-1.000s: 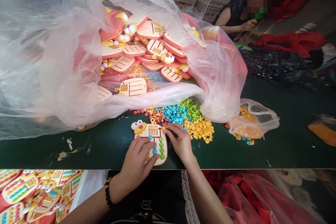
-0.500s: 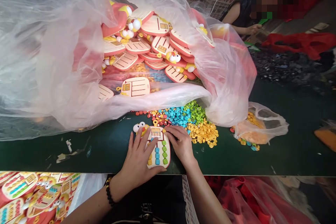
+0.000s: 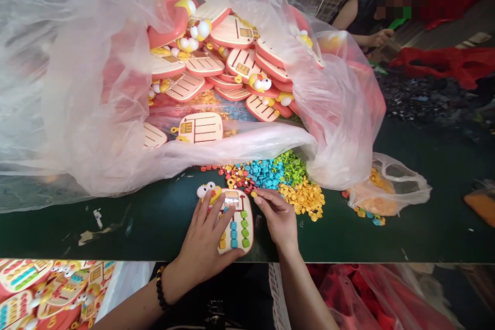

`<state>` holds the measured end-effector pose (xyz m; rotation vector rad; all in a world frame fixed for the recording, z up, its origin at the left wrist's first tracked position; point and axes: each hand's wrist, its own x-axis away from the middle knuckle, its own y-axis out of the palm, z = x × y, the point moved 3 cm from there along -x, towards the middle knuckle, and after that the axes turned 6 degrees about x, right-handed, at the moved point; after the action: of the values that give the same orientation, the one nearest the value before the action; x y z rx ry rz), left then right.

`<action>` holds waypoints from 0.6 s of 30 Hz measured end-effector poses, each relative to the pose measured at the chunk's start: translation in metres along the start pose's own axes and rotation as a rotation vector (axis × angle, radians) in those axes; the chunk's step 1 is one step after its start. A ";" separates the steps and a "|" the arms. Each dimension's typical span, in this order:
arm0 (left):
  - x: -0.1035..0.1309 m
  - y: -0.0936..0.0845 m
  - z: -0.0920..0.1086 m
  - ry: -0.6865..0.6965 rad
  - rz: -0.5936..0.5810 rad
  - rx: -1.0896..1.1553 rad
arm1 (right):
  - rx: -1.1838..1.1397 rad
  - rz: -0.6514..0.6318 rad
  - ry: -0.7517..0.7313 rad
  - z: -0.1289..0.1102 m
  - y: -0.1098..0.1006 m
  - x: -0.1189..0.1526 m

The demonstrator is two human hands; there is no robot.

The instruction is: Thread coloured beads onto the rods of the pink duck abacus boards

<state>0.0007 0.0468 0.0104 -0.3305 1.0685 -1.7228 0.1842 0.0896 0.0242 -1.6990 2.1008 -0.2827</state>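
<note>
A cream-and-red toy board [image 3: 240, 211] with a yellow bird head and bulging white eyes lies on the dark green table. Green, blue and yellow buttons sit in its slots; part of the yellow row is hidden under my fingers. My left hand [image 3: 211, 227] holds the board, fingers spread across its left side and thumb along the lower edge. Just off the board's upper right corner, my right hand [image 3: 280, 214] pinches a small yellow button [image 3: 254, 194] between thumb and forefinger. Beyond it lie heaps of yellow buttons [image 3: 305, 198], blue buttons [image 3: 266, 171] and green buttons [image 3: 292, 165].
A large clear plastic bag [image 3: 77, 87] lies opened across the table, full of similar boards. Right of it rests a small bag [image 3: 386, 191] of orange-yellow pieces. Filled boards [image 3: 58, 289] are piled below the table's left edge. A co-worker's hand [image 3: 381, 37] shows at back right.
My right hand has drawn away from the top of the green slot to the right, off the board, with a yellow button in its fingertips. The left hand stays on the board.
</note>
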 end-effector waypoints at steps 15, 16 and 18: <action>-0.002 -0.002 -0.001 -0.030 -0.034 0.012 | 0.156 -0.101 -0.144 -0.002 -0.003 -0.006; -0.002 -0.002 -0.001 -0.029 -0.032 0.013 | 0.201 -0.098 -0.172 -0.003 -0.002 -0.006; -0.002 -0.002 -0.001 -0.026 -0.028 0.015 | 0.301 -0.090 -0.239 -0.003 -0.001 -0.005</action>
<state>-0.0007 0.0488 0.0121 -0.3593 1.0361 -1.7460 0.1841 0.0938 0.0283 -1.5655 1.7177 -0.3815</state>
